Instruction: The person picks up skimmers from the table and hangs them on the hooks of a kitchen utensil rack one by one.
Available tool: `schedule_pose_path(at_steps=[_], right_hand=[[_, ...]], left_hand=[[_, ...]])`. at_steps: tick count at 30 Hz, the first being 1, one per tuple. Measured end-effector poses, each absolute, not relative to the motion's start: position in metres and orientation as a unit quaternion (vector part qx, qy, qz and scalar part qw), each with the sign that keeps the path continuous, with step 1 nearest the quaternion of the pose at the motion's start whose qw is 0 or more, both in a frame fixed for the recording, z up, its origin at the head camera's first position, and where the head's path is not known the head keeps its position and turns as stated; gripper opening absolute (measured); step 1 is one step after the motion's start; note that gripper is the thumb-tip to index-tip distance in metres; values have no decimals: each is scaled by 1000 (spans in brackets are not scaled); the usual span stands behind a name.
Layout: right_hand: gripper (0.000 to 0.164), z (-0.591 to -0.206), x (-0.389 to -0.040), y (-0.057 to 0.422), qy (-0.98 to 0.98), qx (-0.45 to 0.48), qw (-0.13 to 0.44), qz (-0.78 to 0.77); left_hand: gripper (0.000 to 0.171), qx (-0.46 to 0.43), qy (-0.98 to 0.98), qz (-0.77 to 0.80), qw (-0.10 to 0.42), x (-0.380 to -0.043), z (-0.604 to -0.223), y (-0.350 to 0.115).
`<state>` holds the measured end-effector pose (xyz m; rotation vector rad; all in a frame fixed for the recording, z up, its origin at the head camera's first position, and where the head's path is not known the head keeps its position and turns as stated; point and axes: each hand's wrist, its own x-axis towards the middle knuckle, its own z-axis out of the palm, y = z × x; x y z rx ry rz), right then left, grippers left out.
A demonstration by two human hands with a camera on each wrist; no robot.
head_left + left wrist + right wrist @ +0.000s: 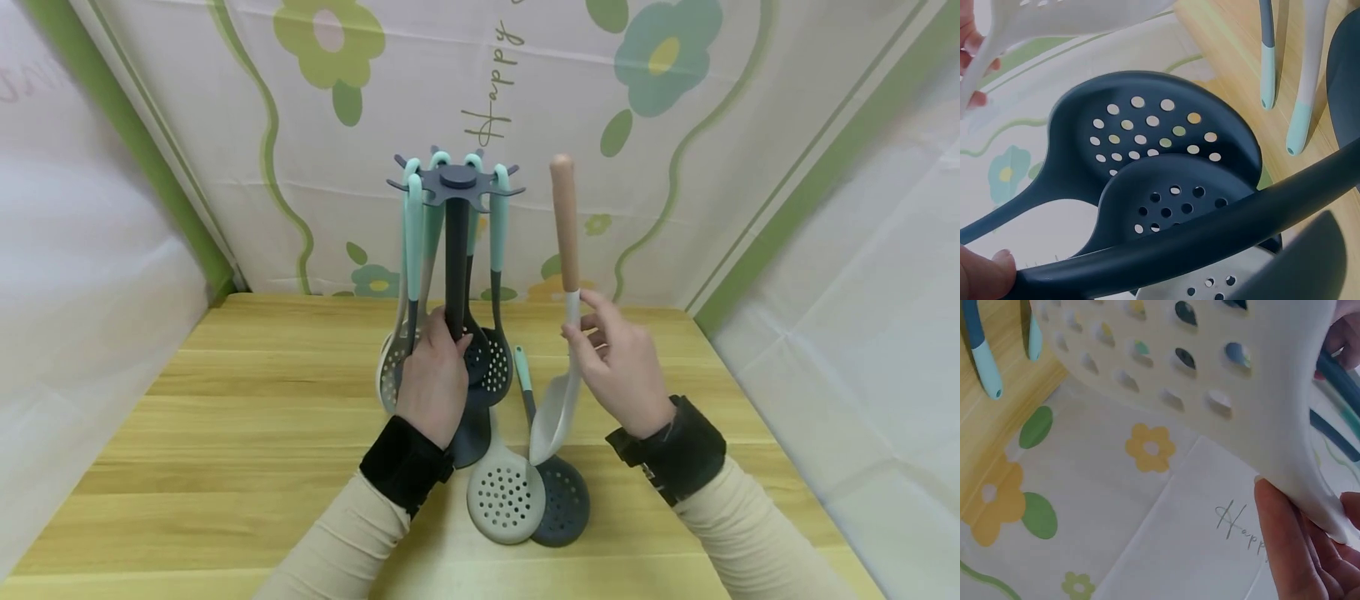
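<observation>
My left hand [435, 379] grips the dark post of a utensil rack [455, 267], and its thumb [988, 272] shows against the post in the left wrist view. Several utensils with mint-green handles hang from the rack's top. Among them are dark skimmers [1075, 147] with holes. My right hand [622, 367] holds a white skimmer [551, 421] by its neck, fingers and thumb pinching just below the wooden handle [565, 221]. The skimmer is upright, handle up, right of the rack. Its holed head fills the top of the right wrist view.
On the wooden table [285, 458], in front of the rack, lie a light grey skimmer [506, 521] and a dark skimmer [566, 500], the grey one partly over the dark one. A flower-printed cloth [562, 75] stands behind the table, with white panels at both sides.
</observation>
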<state>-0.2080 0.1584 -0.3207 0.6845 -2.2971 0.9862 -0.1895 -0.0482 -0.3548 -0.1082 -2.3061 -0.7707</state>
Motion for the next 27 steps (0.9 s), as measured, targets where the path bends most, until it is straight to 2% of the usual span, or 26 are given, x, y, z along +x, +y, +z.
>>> schedule_pose_path(at_steps=[10,27], right_hand=[[36,-318,-199,151,-837,277,281,378],[37,-318,-190,147,-829,298,301,365]], left_hand=[[39,-35,-888,-277,365,-192,-358,-46],[40,-26,-888,-275,367,-193,-360,-45]])
